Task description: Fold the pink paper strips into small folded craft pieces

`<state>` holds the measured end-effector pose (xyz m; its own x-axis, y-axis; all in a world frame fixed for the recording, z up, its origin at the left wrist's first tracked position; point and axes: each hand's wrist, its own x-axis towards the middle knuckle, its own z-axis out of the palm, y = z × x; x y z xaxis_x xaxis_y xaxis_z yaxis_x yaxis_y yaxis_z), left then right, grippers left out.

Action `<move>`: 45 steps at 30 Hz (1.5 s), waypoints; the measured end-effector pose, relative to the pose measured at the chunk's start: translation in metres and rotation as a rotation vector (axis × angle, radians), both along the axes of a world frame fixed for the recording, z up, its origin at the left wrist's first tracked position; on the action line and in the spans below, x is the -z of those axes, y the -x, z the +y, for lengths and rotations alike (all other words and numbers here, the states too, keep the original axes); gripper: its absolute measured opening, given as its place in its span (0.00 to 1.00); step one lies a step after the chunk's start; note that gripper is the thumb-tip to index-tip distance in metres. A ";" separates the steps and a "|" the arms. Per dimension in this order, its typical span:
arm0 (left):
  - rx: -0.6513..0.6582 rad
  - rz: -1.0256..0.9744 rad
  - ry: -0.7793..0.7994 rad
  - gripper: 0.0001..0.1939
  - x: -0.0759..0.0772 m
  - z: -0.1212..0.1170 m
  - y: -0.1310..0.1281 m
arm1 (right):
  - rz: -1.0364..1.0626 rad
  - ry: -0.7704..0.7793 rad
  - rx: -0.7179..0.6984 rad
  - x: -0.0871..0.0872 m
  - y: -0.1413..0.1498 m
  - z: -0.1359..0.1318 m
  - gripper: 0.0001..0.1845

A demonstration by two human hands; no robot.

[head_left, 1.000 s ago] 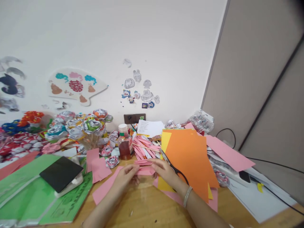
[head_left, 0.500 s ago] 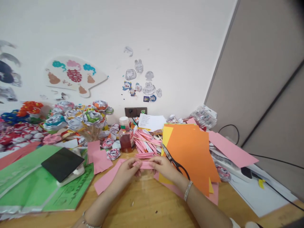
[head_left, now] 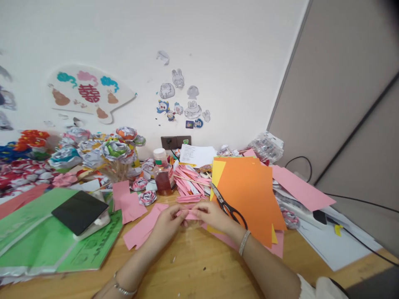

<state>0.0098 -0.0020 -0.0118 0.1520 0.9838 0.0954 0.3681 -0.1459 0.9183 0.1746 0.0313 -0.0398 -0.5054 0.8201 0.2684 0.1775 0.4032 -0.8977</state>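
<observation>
Both hands meet over the wooden desk (head_left: 199, 270), pinching one folded strip of pink paper (head_left: 190, 215) between them. My left hand (head_left: 168, 224) grips its left end with curled fingers. My right hand (head_left: 212, 215) grips the right end; a silver bracelet is on that wrist. A pile of folded pink strips (head_left: 190, 185) lies just behind the hands. Black-handled scissors (head_left: 229, 205) rest on the orange paper sheets (head_left: 249, 195) to the right of my right hand.
Loose pink paper (head_left: 140, 228) lies left of the hands, green sheets (head_left: 37, 241) with a black pad (head_left: 79, 211) farther left. Paper roses (head_left: 93, 151) crowd the back left. A bottle of brown liquid (head_left: 162, 176) stands behind. Cables (head_left: 358, 245) and white papers lie at the right.
The hands have lifted the pink strip off the desk and drawn closer together on it. The view has shifted slightly, with more of both forearms showing.
</observation>
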 end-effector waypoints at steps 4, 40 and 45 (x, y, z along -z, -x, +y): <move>0.025 -0.019 -0.022 0.14 -0.001 -0.004 -0.003 | -0.025 -0.018 0.027 0.004 0.002 0.002 0.13; 0.076 -0.440 0.204 0.12 -0.001 0.006 0.012 | 0.229 0.205 -0.083 -0.002 -0.004 0.002 0.17; 0.055 -0.298 0.131 0.23 -0.006 0.008 0.012 | 0.245 0.155 -0.097 -0.005 -0.002 0.004 0.20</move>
